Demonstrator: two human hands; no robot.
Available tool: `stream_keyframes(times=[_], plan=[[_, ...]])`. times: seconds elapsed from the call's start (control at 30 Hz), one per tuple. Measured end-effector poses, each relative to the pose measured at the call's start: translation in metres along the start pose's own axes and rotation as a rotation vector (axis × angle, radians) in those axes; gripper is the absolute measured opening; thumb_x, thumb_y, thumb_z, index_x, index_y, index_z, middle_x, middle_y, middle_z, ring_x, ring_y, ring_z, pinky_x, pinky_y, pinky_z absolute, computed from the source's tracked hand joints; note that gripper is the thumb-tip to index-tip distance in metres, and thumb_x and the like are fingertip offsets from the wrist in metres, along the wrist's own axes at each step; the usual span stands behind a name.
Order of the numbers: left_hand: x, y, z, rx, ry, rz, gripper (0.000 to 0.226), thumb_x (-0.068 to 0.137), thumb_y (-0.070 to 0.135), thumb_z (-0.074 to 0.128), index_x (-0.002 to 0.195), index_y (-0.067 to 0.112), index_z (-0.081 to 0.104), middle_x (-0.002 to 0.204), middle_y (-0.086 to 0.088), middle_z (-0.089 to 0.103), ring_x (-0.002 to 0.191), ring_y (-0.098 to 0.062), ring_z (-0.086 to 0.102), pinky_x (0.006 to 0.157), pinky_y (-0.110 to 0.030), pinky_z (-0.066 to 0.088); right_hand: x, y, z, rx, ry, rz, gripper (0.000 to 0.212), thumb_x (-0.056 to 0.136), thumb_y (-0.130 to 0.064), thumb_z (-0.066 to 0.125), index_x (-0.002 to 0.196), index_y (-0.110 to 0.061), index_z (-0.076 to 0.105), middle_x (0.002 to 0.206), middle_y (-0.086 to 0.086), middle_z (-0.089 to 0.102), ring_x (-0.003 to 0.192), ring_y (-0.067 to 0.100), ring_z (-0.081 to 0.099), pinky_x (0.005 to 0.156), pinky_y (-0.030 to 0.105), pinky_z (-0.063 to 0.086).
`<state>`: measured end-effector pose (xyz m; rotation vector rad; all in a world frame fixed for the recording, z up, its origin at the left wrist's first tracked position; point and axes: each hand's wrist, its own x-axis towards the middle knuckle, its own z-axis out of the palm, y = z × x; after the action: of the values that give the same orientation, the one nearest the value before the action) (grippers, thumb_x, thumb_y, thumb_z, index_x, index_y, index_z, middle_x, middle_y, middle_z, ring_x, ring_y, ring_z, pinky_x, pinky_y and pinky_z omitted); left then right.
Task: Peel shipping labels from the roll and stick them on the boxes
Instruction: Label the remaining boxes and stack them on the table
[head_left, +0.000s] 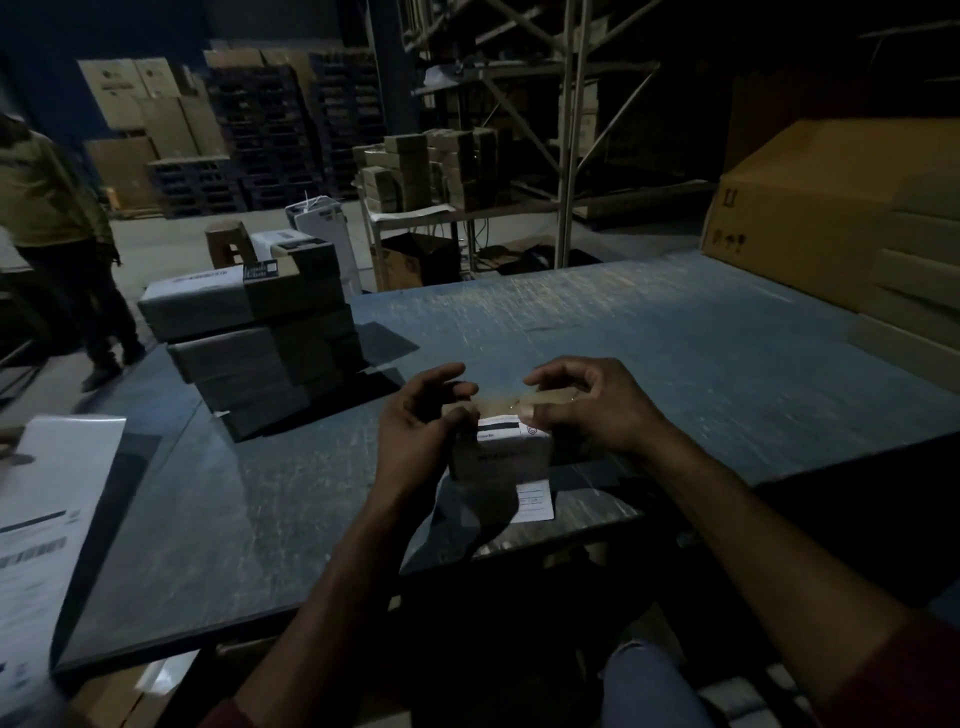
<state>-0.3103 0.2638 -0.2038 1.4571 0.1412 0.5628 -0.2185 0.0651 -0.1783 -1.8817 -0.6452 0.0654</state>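
Head view showed a small box (498, 452) near the table's (675, 332) front edge, both hands over its top. Left hand (415, 421) and right hand (587, 410) each pinched an end of a label strip (511, 404) stretched across that box. Lowering it level, then smoothing from the middle outward, would probably avoid creases. Left of the box stood stacked boxes (270, 343).
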Motion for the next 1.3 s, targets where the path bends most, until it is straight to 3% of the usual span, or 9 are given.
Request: stream_keyframes(times=[0.2,0.43,0.53,0.7,0.8,0.9,1.07,1.2,1.3], plan=[[-0.002,-0.012,0.008,0.089,-0.04,-0.117,0.062,0.07,0.035,0.094,0.127,0.029,0.071,0.122,0.0,0.071,0.108,-0.018,0.073,0.092,-0.038,0.061,0.002,0.001,0.006,-0.032,0.052,-0.019,0.023,0.076,-0.018,0.091,0.092,-0.029,0.08,0.097,-0.008,0.078,0.09,0.01,0.074,0.083,0.031,0.058],[0.002,-0.013,0.006,0.092,-0.003,-0.113,0.014,0.083,0.021,0.084,0.096,0.022,0.079,0.09,-0.007,0.079,0.082,-0.024,0.076,0.073,-0.035,0.055,0.001,-0.002,0.003,-0.065,-0.039,-0.03,0.024,0.079,-0.039,0.089,0.099,-0.027,0.081,0.1,-0.014,0.078,0.095,0.003,0.072,0.086,0.029,0.058],[0.003,-0.013,0.008,0.092,-0.02,-0.157,0.013,0.081,0.027,0.081,0.092,0.022,0.079,0.091,-0.01,0.08,0.09,-0.03,0.075,0.077,-0.037,0.054,0.002,0.002,0.003,-0.081,-0.018,-0.016,0.026,0.075,-0.041,0.092,0.094,-0.026,0.082,0.095,-0.013,0.078,0.093,0.004,0.073,0.087,0.033,0.059],[0.002,0.002,0.006,0.093,-0.111,-0.179,0.019,0.1,0.034,0.066,0.116,0.027,0.073,0.106,-0.005,0.076,0.093,-0.018,0.071,0.066,-0.03,0.052,0.014,0.01,-0.001,0.088,0.014,0.14,0.002,0.087,-0.019,0.081,0.088,-0.019,0.083,0.091,-0.002,0.081,0.092,0.02,0.076,0.095,0.049,0.059],[0.002,0.009,0.002,0.134,-0.181,-0.115,0.021,0.098,0.038,0.068,0.118,0.032,0.072,0.107,-0.005,0.076,0.1,-0.024,0.073,0.067,-0.042,0.054,0.017,0.007,-0.007,0.106,0.002,0.173,0.008,0.091,-0.027,0.078,0.091,-0.021,0.082,0.094,-0.003,0.08,0.096,0.022,0.075,0.095,0.049,0.057],[0.005,0.017,0.006,0.152,-0.141,-0.117,0.021,0.1,0.038,0.066,0.107,0.02,0.075,0.091,-0.003,0.077,0.082,-0.022,0.073,0.067,-0.042,0.056,0.012,0.0,-0.014,-0.035,0.035,0.079,0.028,0.086,-0.054,0.077,0.107,-0.035,0.077,0.114,-0.011,0.074,0.112,0.011,0.067,0.095,0.039,0.055],[0.007,0.022,0.011,0.106,-0.098,-0.281,0.047,0.103,0.049,0.059,0.089,0.01,0.08,0.079,-0.009,0.077,0.064,-0.024,0.07,0.057,-0.028,0.049,-0.001,-0.003,-0.034,-0.387,-0.097,-0.359,0.073,0.074,-0.067,0.079,0.14,-0.048,0.056,0.161,-0.02,0.034,0.153,0.005,0.022,0.117,0.033,0.025],[0.013,0.028,0.017,0.111,-0.049,-0.378,0.046,0.103,0.046,0.06,0.084,0.01,0.08,0.075,-0.01,0.078,0.056,-0.018,0.073,0.045,-0.021,0.05,-0.008,-0.002,-0.043,-0.502,-0.32,-0.408,0.105,0.069,-0.061,0.089,0.156,-0.051,0.031,0.17,-0.025,0.009,0.159,0.008,0.0,0.124,0.043,0.017],[0.017,0.029,0.018,0.108,-0.073,-0.463,0.042,0.101,0.049,0.063,0.094,0.011,0.08,0.079,-0.007,0.08,0.066,-0.019,0.076,0.057,-0.022,0.054,-0.008,-0.003,-0.046,-0.614,-0.416,-0.372,0.125,0.061,-0.065,0.092,0.159,-0.055,0.015,0.17,-0.026,-0.001,0.158,0.004,-0.008,0.126,0.038,0.011]])
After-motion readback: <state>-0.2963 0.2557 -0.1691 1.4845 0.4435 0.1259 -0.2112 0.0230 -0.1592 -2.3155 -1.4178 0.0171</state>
